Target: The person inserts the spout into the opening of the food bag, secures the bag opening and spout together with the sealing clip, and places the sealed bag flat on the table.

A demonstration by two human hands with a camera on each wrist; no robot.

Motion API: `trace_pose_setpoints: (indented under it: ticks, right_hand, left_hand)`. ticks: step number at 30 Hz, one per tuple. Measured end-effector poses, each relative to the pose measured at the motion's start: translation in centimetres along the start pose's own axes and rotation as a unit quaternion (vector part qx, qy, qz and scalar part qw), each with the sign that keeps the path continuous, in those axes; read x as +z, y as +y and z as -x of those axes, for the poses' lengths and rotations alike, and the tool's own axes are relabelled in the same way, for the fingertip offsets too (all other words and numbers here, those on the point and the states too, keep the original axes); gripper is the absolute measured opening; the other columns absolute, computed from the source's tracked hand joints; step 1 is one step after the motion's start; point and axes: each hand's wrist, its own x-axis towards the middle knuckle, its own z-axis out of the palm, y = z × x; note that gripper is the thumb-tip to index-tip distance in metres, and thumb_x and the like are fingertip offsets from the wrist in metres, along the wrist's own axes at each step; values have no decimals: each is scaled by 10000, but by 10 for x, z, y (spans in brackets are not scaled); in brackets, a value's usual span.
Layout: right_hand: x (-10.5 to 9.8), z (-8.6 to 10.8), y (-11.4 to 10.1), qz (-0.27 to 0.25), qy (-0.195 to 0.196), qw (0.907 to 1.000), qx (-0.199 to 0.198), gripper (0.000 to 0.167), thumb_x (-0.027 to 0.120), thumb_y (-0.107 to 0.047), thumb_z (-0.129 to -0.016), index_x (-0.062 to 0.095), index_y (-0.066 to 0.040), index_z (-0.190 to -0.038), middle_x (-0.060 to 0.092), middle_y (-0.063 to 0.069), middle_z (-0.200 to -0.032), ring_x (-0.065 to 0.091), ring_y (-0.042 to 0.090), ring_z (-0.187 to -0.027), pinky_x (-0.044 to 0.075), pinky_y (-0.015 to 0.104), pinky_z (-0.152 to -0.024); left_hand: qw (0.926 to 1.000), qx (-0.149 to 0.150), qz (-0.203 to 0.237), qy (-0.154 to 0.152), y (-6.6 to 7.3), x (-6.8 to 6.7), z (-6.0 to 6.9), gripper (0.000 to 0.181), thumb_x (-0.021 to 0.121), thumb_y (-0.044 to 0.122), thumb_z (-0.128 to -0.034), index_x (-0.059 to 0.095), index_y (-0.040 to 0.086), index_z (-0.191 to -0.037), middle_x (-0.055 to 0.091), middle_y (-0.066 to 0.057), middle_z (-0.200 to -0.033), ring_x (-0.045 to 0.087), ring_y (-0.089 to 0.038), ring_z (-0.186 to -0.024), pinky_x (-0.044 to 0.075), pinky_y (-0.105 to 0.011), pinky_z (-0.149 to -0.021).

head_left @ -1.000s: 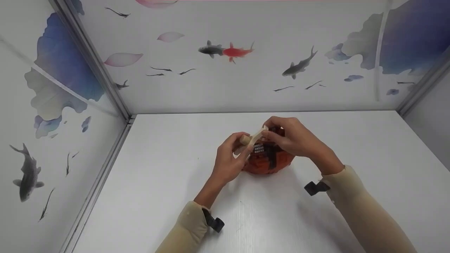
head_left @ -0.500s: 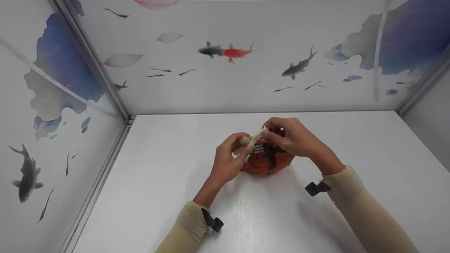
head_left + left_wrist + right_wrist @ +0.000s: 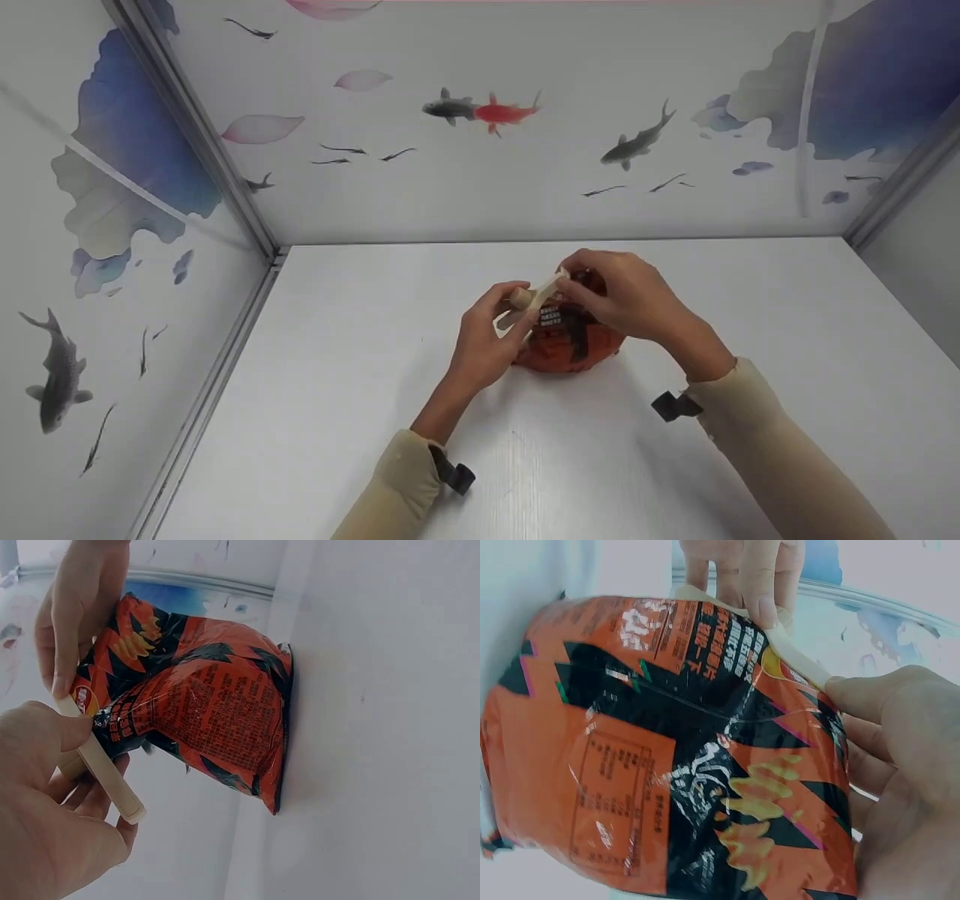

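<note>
A red-orange and black snack bag [image 3: 574, 349] stands on the white table, its top gathered under a long cream bag clip [image 3: 547, 292]. My left hand [image 3: 486, 339] grips the near part of this clip, thumb on top and fingers curled behind, beside a round tan knob [image 3: 520, 298]. With thumb and fingers, my right hand [image 3: 630, 294] pinches the clip's other end at the bag's top corner. In the left wrist view, the clip [image 3: 112, 776] lies across the bag's mouth, one end sticking out past it. The right wrist view shows the printed bag [image 3: 622, 795] bulging below the clip.
A white table [image 3: 337, 360] spreads around the bag. White panels printed with fish and leaves rise at the back [image 3: 525, 180] and left, joined by a metal frame post [image 3: 202, 127]. Black wrist cameras [image 3: 456, 476] sit at both cuffs.
My right hand has shifted very slightly and the bag has turned a little to the left under it. The left hand keeps its grip on the bag clip, almost still.
</note>
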Motion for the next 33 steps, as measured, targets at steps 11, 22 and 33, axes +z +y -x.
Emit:
trace_pose_setpoints:
  ticks: [11, 22, 33]
  right_hand:
    - [-21, 15, 13, 369, 233, 9990, 101, 286, 798, -377, -1006, 760, -185, -1215, 800, -41, -1011, 748, 109, -856, 634, 347, -740]
    - [-27, 38, 41, 105, 275, 9960, 846, 432, 841, -486, -945, 710, -176, -1215, 788, -15, -1004, 705, 163, -911, 584, 381, -811]
    - [-9, 65, 68, -517, -58, 9877, 1474, 614, 878, -507, -902, 576, -162, -1311, 767, 29, -1051, 677, 261, -1029, 561, 486, -946]
  left_hand:
    - [10000, 20, 46, 10, 3, 0, -2, 445, 729, 260, -1063, 598, 179, -1480, 673, -23, -1429, 662, -144, -1379, 523, -381, -1190]
    - [10000, -23, 50, 56, 1, 0, -2, 463, 718, 296, -1070, 582, 199, -1502, 667, -46, -1461, 656, -194, -1397, 510, -449, -1207]
    - [9999, -82, -16, 66, -7, 3, 0, 465, 697, 342, -1080, 560, 270, -1519, 668, -10, -1442, 672, -198, -1354, 517, -469, -1196]
